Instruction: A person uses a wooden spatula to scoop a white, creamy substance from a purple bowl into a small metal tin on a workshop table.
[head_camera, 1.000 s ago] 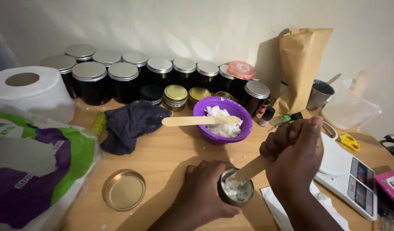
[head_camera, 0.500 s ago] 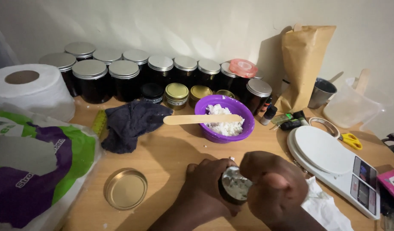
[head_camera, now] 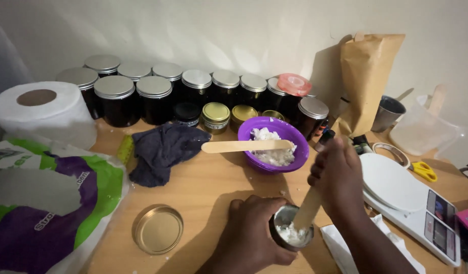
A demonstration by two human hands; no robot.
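The left hand (head_camera: pixel 249 231) is wrapped around a small round tin (head_camera: pixel 292 234) with white paste inside, which stands on the wooden table (head_camera: pixel 203 187) near its front edge. The right hand (head_camera: pixel 338 177) is closed on a flat wooden stick (head_camera: pixel 307 208), whose lower end is in the paste. Left of the tin there is bare table up to the gold lid (head_camera: pixel 158 229) lying flat. Behind the tin, the purple bowl (head_camera: pixel 273 144) with another wooden stick (head_camera: pixel 246 146) across its rim is near. On the right, the white scale (head_camera: pixel 411 193) and a white paper (head_camera: pixel 340 246) are just beside the right arm. The dark jars (head_camera: pixel 158 94) stand along the wall, well apart.
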